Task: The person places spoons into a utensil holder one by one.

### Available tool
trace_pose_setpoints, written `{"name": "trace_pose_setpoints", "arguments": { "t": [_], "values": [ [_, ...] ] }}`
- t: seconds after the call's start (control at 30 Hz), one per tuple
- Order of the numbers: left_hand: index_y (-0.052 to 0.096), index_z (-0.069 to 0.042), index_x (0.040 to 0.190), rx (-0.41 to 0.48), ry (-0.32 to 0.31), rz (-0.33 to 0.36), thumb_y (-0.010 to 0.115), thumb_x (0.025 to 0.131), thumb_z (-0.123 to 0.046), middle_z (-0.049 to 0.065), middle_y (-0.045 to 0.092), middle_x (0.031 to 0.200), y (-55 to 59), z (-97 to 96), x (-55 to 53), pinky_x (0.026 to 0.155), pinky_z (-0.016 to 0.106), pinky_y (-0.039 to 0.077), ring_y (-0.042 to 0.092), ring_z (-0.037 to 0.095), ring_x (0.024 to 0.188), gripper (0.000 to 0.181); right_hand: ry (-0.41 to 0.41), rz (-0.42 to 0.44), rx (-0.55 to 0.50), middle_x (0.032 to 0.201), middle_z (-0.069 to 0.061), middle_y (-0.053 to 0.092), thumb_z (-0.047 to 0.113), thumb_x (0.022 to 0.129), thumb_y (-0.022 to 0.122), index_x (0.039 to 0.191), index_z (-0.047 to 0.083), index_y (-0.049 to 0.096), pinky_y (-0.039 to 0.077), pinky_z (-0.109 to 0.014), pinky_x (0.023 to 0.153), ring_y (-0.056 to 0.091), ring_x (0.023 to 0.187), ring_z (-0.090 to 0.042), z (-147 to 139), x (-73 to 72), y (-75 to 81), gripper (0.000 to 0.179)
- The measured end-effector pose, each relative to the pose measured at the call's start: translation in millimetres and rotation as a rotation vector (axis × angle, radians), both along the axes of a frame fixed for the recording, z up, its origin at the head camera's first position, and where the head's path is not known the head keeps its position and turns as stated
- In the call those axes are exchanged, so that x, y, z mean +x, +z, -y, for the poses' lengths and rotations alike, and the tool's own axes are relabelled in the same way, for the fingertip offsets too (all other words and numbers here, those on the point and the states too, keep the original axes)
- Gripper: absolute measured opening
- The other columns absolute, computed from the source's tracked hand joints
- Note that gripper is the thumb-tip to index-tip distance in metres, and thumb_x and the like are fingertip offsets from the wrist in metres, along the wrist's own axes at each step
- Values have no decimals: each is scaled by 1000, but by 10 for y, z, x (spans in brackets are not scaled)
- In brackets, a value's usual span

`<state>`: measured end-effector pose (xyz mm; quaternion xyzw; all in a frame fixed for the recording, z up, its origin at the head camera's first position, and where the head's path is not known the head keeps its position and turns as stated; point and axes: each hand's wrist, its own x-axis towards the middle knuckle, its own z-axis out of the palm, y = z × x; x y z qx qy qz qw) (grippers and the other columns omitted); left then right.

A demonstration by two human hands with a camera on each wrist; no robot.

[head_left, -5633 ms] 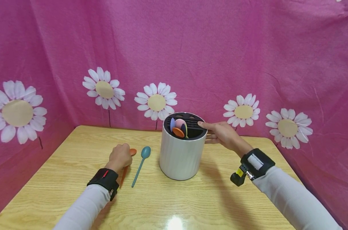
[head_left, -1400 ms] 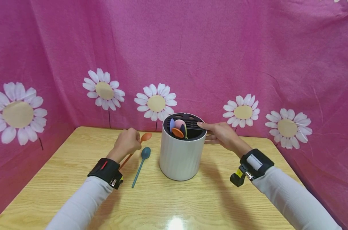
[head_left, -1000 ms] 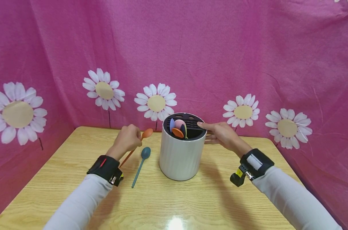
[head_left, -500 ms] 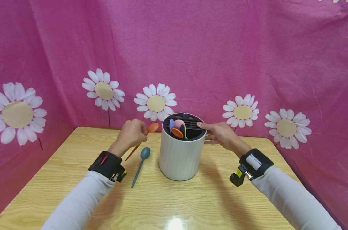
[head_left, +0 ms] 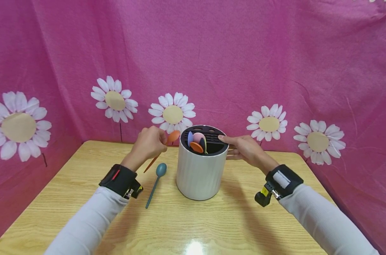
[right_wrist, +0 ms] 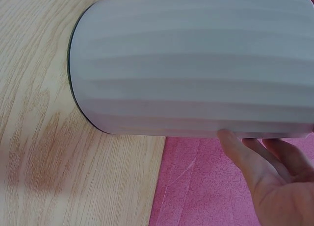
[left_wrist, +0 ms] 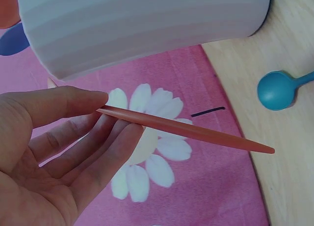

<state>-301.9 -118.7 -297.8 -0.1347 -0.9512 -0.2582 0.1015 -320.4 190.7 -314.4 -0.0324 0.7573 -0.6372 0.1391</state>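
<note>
My left hand (head_left: 149, 144) pinches an orange spoon (head_left: 173, 136) between thumb and fingers. The spoon is raised over the table just left of the utensil holder, its bowl up by the rim and its handle slanting down-left; the handle (left_wrist: 196, 132) shows fully in the left wrist view. The white ribbed utensil holder (head_left: 199, 177) stands upright, its black divided top (head_left: 216, 148) holding several spoons, among them an orange one (head_left: 196, 147). My right hand (head_left: 247, 148) steadies its right side, thumb on the rim and fairly straight fingers (right_wrist: 245, 157) against the wall.
A teal spoon (head_left: 161, 170) lies on the wooden table (head_left: 244, 226), left of the holder, bowl away from me. Behind the table hangs a pink cloth (head_left: 218, 63) printed with white daisies. Each wrist wears a black strap with a small camera.
My left hand has picked the orange spoon up from the table and carried it up and right, towards the holder. The right hand, holder and teal spoon stay put.
</note>
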Motion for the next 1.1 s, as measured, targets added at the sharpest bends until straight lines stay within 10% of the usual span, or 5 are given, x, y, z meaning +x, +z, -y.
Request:
{"name": "trace_pose_setpoints", "arguments": {
  "t": [1.1],
  "values": [
    [68,-8,75,114,-78,-184,75,77,-8,4,69,72,742,-349,100,67,37,49,61,20,74,7,-11,-2,19,110,-18,67,35,92,68,124,-6,58,57,-40,80,64,98,-31,1,16,12,53]
  ]
}}
